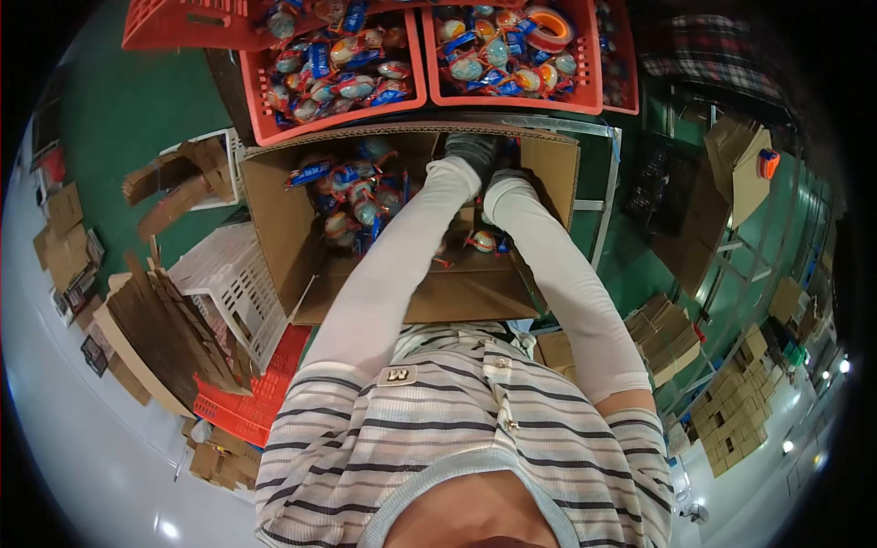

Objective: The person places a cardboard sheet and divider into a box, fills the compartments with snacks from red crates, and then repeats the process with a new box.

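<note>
Both my arms, in white sleeves, reach down into an open cardboard box [274,196]. My left hand [470,146], in a dark glove, is at the far wall of the box; its fingers are hidden. My right hand [508,172] is close beside it, mostly covered by its sleeve cuff and in shadow, so its fingers do not show. In the left part of the box lies a pile of wrapped balls [365,196] in clear, blue and red wrappers. One wrapped ball [482,241] lies apart, between my forearms. Whether either hand holds anything cannot be seen.
Beyond the box stand red plastic baskets [427,68] full of wrapped balls, with a roll of orange tape [551,29] in one. A white crate [242,292] and stacked flattened cardboard [169,329] are at left. A metal frame [612,173] is at right, and a person in plaid [713,55] beyond.
</note>
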Available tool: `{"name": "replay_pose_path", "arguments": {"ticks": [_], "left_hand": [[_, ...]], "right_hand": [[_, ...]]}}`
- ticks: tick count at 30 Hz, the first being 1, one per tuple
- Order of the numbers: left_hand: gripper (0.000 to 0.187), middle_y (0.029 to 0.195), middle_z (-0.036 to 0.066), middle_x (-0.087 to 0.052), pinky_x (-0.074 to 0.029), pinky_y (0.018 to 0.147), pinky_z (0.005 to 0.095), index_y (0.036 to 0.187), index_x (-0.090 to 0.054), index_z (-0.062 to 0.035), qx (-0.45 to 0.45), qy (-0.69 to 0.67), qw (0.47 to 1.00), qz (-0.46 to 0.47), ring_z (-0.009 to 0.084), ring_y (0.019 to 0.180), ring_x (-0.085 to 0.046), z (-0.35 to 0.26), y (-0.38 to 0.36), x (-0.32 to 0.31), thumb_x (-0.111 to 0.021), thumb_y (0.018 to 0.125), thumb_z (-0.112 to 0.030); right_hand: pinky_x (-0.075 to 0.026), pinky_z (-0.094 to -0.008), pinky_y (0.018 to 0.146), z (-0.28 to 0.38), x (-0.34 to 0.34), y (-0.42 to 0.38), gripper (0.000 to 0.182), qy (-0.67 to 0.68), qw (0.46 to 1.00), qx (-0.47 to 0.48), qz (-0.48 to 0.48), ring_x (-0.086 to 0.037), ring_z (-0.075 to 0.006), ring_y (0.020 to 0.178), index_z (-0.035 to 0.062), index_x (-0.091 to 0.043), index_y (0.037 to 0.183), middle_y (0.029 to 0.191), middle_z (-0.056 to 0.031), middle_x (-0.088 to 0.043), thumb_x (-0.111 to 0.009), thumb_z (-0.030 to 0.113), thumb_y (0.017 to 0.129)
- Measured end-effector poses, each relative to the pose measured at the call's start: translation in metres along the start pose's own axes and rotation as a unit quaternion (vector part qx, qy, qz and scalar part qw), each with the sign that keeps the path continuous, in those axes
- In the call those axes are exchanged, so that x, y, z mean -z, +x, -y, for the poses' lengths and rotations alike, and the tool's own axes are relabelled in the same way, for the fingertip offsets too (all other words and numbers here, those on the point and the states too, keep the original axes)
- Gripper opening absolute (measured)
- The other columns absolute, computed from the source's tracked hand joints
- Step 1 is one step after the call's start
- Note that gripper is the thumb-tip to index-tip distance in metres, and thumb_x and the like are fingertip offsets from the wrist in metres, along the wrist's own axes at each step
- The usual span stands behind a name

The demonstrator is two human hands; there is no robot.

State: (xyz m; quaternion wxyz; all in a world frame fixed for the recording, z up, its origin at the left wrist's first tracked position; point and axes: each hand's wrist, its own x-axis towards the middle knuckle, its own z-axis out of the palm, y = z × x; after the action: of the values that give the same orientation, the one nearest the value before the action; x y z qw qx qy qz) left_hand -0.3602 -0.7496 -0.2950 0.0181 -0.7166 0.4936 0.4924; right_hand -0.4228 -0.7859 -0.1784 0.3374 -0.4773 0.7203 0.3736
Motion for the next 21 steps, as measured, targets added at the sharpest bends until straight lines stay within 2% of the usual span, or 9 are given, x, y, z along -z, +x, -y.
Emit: {"name": "replay_pose_path", "arguments": {"ticks": [1, 2, 3, 6, 8, 12, 16, 18, 21], "left_hand": [[0.029, 0.121, 0.008, -0.053, -0.036, 0.094, 0.0400, 0.108, -0.056, -0.0105, 0.005, -0.001, 1.000, -0.002, 0.0256, 0.111, -0.048, 0.001, -0.018, 0.013, -0.041, 0.085, -0.018], [0.029, 0.115, 0.009, -0.055, -0.038, 0.091, 0.0409, 0.106, -0.056, -0.0104, -0.064, 0.080, 0.987, -0.126, 0.0267, 0.106, -0.051, -0.003, -0.058, 0.042, -0.043, 0.081, -0.017], [0.028, 0.109, 0.009, -0.057, -0.040, 0.087, 0.0417, 0.104, -0.056, -0.0103, -0.131, 0.162, 0.947, -0.244, 0.0278, 0.102, -0.053, 0.000, -0.092, 0.063, -0.046, 0.078, -0.017], [0.030, 0.100, 0.011, -0.059, -0.039, 0.085, 0.0464, 0.101, -0.056, -0.0084, -0.037, 0.209, 0.899, -0.383, 0.0317, 0.099, -0.053, 0.049, -0.144, 0.078, -0.050, 0.073, -0.019], [0.039, 0.120, 0.015, -0.048, -0.030, 0.094, 0.0505, 0.112, -0.055, -0.0110, 0.097, 0.226, 0.922, -0.298, 0.0351, 0.115, -0.040, 0.071, -0.175, 0.096, -0.053, 0.080, -0.033], [0.046, 0.128, 0.015, -0.042, -0.025, 0.099, 0.0528, 0.121, -0.050, -0.0166, 0.186, 0.266, 0.941, -0.095, 0.0351, 0.118, -0.038, 0.106, -0.189, 0.095, -0.057, 0.077, -0.031], [0.047, 0.128, 0.016, -0.041, -0.028, 0.099, 0.0508, 0.121, -0.050, -0.0165, 0.191, 0.252, 0.933, -0.172, 0.0341, 0.119, -0.038, 0.121, -0.191, 0.075, -0.059, 0.076, -0.028], [0.039, 0.116, 0.015, -0.048, -0.043, 0.085, 0.0460, 0.115, -0.051, -0.0145, 0.200, 0.247, 0.927, -0.202, 0.0300, 0.108, -0.048, 0.129, -0.191, 0.072, -0.057, 0.077, -0.020], [0.035, 0.114, 0.016, -0.049, -0.047, 0.080, 0.0412, 0.113, -0.051, -0.0129, 0.203, 0.212, 0.930, -0.223, 0.0309, 0.106, -0.050, 0.148, -0.185, 0.061, -0.056, 0.079, -0.019]], "right_hand": [[-0.043, -0.0375, 0.087, 0.001, 0.014, -0.022, 0.032, -0.285, 0.935, 0.212, -0.006, -0.057, -0.0267, 0.099, 0.0063, -0.061, 0.106, 0.113, -0.0125, -0.057, -0.057, 0.023, 0.078], [-0.040, -0.0346, 0.094, 0.002, 0.018, -0.033, 0.031, -0.532, 0.747, 0.398, -0.013, -0.055, -0.0244, 0.106, 0.0049, -0.060, 0.110, 0.119, -0.0112, -0.055, -0.054, 0.012, 0.081], [-0.040, -0.0371, 0.093, 0.003, 0.010, -0.024, 0.035, -0.517, 0.746, 0.419, -0.030, -0.053, -0.0294, 0.107, 0.0047, -0.058, 0.111, 0.117, -0.0149, -0.054, -0.054, 0.018, 0.080], [-0.041, -0.0400, 0.090, 0.029, 0.013, -0.053, 0.052, -0.345, 0.804, 0.484, 0.022, -0.051, -0.0336, 0.108, 0.0076, -0.045, 0.124, 0.119, -0.0197, -0.051, -0.055, 0.032, 0.080], [-0.037, -0.0407, 0.095, 0.048, -0.002, -0.072, 0.056, -0.119, 0.863, 0.490, 0.037, -0.046, -0.0348, 0.112, 0.0074, -0.042, 0.126, 0.122, -0.0206, -0.048, -0.056, 0.036, 0.080], [-0.034, -0.0405, 0.099, 0.095, -0.080, -0.053, 0.068, -0.034, 0.865, 0.500, -0.012, -0.038, -0.0330, 0.121, 0.0088, -0.031, 0.133, 0.134, -0.0198, -0.035, -0.055, 0.043, 0.079], [-0.035, -0.0422, 0.099, 0.120, -0.103, -0.047, 0.062, -0.135, 0.907, 0.395, -0.049, -0.038, -0.0330, 0.122, 0.0119, -0.032, 0.132, 0.136, -0.0188, -0.032, -0.056, 0.031, 0.079], [-0.040, -0.0395, 0.094, 0.111, -0.106, -0.040, 0.062, -0.135, 0.889, 0.422, -0.119, -0.046, -0.0345, 0.113, 0.0127, -0.037, 0.128, 0.125, -0.0211, -0.044, -0.062, 0.030, 0.074], [-0.044, -0.0419, 0.084, 0.079, -0.063, -0.043, 0.054, -0.034, 0.872, 0.487, -0.020, -0.052, -0.0365, 0.101, 0.0111, -0.048, 0.115, 0.113, -0.0211, -0.052, -0.066, 0.032, 0.069]]}}
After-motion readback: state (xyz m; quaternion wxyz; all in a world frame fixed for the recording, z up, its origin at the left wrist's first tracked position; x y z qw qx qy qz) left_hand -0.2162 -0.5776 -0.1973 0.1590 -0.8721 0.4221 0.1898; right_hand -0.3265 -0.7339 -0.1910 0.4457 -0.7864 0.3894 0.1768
